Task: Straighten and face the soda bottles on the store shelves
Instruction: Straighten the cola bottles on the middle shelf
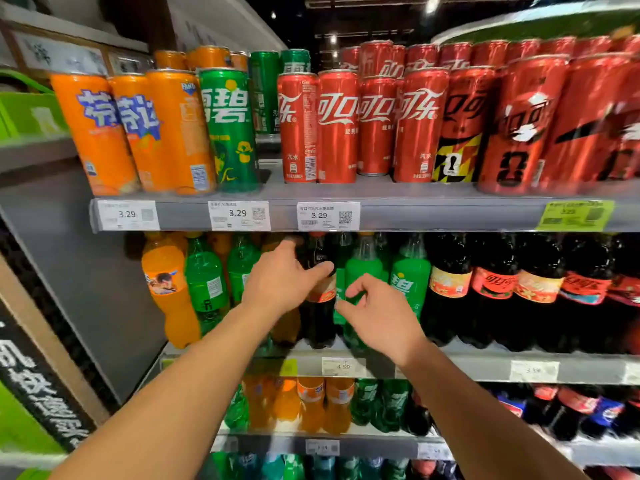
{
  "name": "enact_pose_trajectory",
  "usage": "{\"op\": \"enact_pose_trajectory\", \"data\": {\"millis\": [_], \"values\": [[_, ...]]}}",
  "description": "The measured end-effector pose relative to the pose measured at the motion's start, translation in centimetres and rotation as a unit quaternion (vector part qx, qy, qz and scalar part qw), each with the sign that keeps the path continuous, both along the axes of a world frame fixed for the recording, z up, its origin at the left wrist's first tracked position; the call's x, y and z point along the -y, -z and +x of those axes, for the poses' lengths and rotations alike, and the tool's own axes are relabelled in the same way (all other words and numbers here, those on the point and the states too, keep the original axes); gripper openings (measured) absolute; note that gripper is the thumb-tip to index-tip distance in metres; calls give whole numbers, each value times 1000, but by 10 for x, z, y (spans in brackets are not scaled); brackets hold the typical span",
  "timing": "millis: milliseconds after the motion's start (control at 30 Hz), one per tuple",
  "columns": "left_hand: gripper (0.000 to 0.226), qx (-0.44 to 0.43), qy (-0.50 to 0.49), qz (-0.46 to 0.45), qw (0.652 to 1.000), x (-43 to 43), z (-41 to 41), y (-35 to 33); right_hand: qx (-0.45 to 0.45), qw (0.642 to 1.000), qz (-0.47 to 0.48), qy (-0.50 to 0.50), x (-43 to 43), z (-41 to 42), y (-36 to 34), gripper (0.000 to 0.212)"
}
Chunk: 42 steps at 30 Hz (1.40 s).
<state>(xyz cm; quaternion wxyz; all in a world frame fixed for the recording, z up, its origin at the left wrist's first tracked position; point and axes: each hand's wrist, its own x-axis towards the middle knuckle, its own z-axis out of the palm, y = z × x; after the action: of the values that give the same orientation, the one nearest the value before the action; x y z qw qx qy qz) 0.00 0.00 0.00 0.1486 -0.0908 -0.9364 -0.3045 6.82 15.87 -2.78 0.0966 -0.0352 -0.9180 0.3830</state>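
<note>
On the middle shelf (pixel 467 367) stand orange, green and dark cola bottles in a row. A dark cola bottle (pixel 317 320) with a red label stands among the green ones. My left hand (pixel 284 278) wraps around its upper part, thumb across the front. My right hand (pixel 377 315) hovers just right of it, fingers apart and curled, in front of a green bottle (pixel 362 268) without gripping it. An orange bottle (pixel 166 289) stands at the row's left end. More cola bottles (pixel 491 289) fill the right side.
The upper shelf (pixel 415 209) carries orange, green and red cans (pixel 337 126) close above my hands, with price tags (pixel 327 214) on its edge. A grey side panel (pixel 86 271) walls the left. Lower shelves hold more bottles (pixel 311 403).
</note>
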Motion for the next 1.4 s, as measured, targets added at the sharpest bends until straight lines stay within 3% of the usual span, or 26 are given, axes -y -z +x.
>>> {"op": "enact_pose_trajectory", "data": {"millis": [400,633,767,933,1133,1400], "values": [[68,55,-26,-157,986,-9,-14,-3,33,998,-8,54,-14,21,5,18],[63,-13,-16,-168,986,-11,1,-1,37,996,-9,82,-13,31,12,20],[73,-68,21,-165,984,-6,9,8,31,995,-11,97,-9,36,13,24],[62,-112,85,-113,984,7,23,14,30,995,-12,94,2,51,11,30],[54,-158,158,-61,973,12,66,-9,3,998,-10,57,24,62,4,61],[50,-114,267,-16,957,-21,107,-13,-41,989,-32,135,7,94,21,61]]}}
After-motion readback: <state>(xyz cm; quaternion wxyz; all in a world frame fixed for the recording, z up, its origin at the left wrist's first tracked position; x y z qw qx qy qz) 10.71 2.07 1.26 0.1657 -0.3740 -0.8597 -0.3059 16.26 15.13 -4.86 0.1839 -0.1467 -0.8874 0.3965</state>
